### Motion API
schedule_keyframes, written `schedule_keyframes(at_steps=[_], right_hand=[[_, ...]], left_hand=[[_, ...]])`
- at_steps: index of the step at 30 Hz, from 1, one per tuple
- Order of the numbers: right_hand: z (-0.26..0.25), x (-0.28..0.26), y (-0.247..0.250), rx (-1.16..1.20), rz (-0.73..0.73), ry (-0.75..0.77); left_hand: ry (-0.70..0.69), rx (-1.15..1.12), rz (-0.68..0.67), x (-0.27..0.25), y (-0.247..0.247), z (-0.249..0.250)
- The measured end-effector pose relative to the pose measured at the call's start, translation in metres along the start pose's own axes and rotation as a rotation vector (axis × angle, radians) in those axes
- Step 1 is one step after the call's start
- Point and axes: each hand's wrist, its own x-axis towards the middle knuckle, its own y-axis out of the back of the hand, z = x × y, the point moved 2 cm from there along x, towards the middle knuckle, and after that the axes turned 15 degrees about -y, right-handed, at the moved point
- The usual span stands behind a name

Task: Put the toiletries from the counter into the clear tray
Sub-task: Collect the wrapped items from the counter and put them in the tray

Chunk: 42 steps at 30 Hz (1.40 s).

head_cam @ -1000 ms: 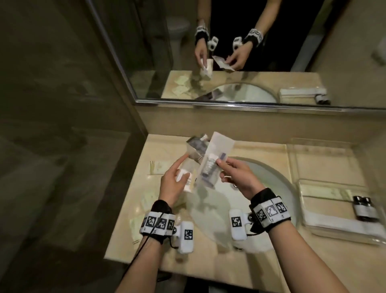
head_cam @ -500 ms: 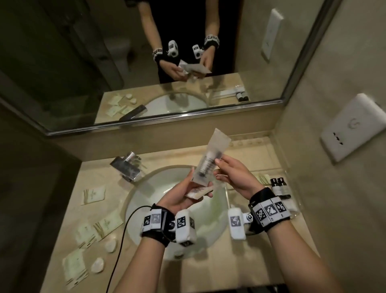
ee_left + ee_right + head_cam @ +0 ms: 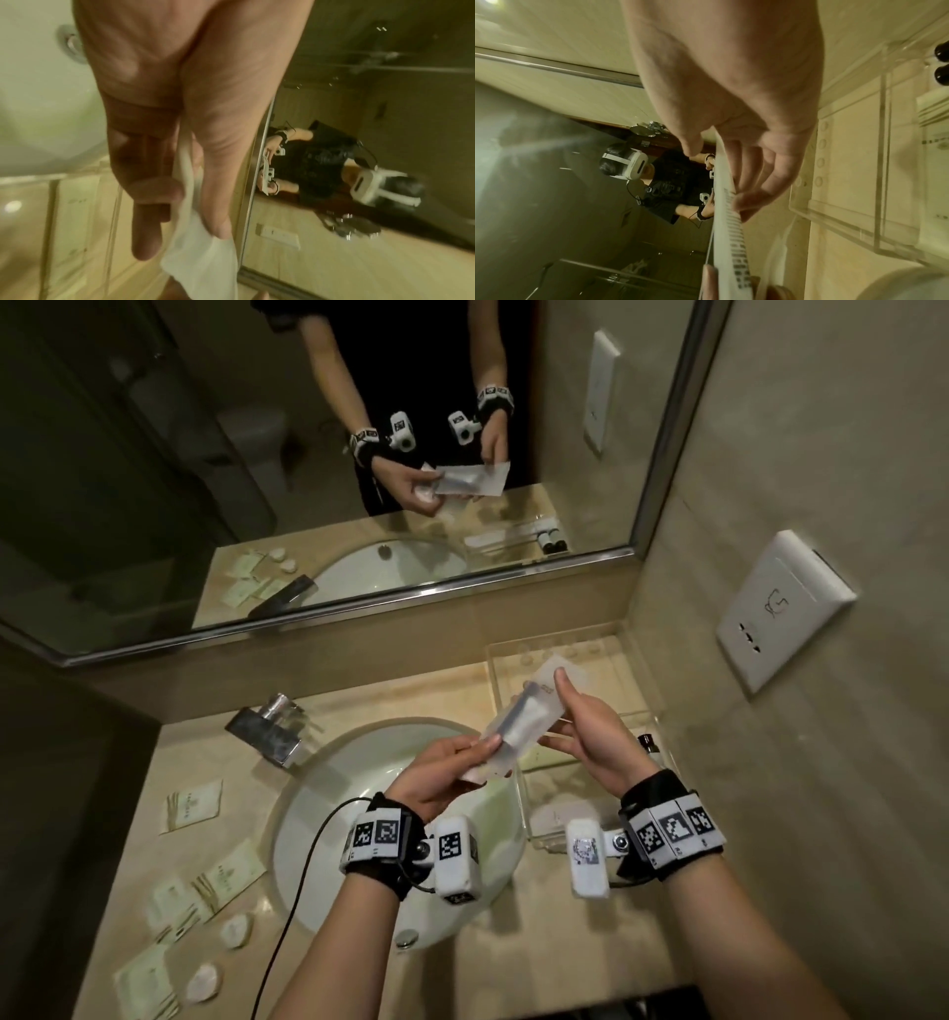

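A translucent packet (image 3: 518, 721) with a small tube inside hangs slanted over the sink's right side, its far end above the clear tray (image 3: 637, 706). My left hand (image 3: 482, 752) pinches its near end, with a small white item (image 3: 477, 775) held under it. My right hand (image 3: 565, 711) grips the far end, thumb on top. The left wrist view shows the packet (image 3: 203, 253) between thumb and fingers. In the right wrist view the packet (image 3: 731, 223) is edge-on beside the tray (image 3: 847, 182). The tray holds two dark-capped bottles (image 3: 649, 744) and a flat pack (image 3: 560, 814).
Several pale sachets (image 3: 192, 806) and round white soaps (image 3: 236, 929) lie on the counter left of the sink (image 3: 359, 814). A chrome faucet (image 3: 272, 726) stands at the back left. The mirror (image 3: 359, 505) is behind, and a wall socket (image 3: 780, 608) is on the right.
Both hands have carried the packet rightward from beside the faucet to the tray's edge. It has tipped from upright to slanted, and the view has swung right.
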Motion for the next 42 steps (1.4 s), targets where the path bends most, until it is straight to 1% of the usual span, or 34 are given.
schedule_keyframes(at_steps=[4,7,11,13,17,20,23,25,27,29,33,37,40,42], right_hand=[[0.016,0.005,0.017,0.055,0.169,0.014],[0.032,0.006,0.031,0.104,0.295,0.024],[0.056,0.008,0.055,0.227,0.494,0.028],[0.072,0.013,0.064,0.234,0.583,-0.007],[0.103,0.035,0.076,0.147,0.722,-0.154],[0.112,0.051,0.073,0.056,0.741,-0.23],[0.112,0.058,0.068,-0.039,0.752,-0.257],[0.11,0.058,0.068,-0.088,0.801,-0.245],[0.107,0.057,0.071,-0.238,0.87,-0.249],[0.106,0.057,0.073,-0.346,0.903,-0.284],[0.102,0.053,0.073,-0.435,0.891,-0.37],[0.096,0.046,0.075,-0.591,0.879,-0.375],[0.09,0.036,0.077,-0.637,0.887,-0.381],[0.088,0.028,0.079,-0.674,0.891,-0.358]], left_hand=[[-0.086,0.164,0.045,0.008,0.007,-0.006],[-0.138,0.249,0.055,0.014,0.01,-0.017],[-0.163,0.314,0.071,0.02,0.022,-0.036],[-0.169,0.353,0.087,0.021,0.029,-0.045],[-0.182,0.395,0.092,0.019,0.041,-0.056],[-0.197,0.402,0.092,0.018,0.045,-0.057],[-0.203,0.409,0.096,0.016,0.049,-0.056],[-0.194,0.399,0.097,0.016,0.052,-0.056],[-0.186,0.393,0.098,0.016,0.054,-0.057],[-0.185,0.399,0.1,0.018,0.054,-0.057],[-0.196,0.416,0.087,0.022,0.049,-0.055],[-0.21,0.413,0.039,0.026,0.043,-0.053],[-0.212,0.383,0.02,0.03,0.035,-0.048],[-0.223,0.385,-0.001,0.032,0.03,-0.047]])
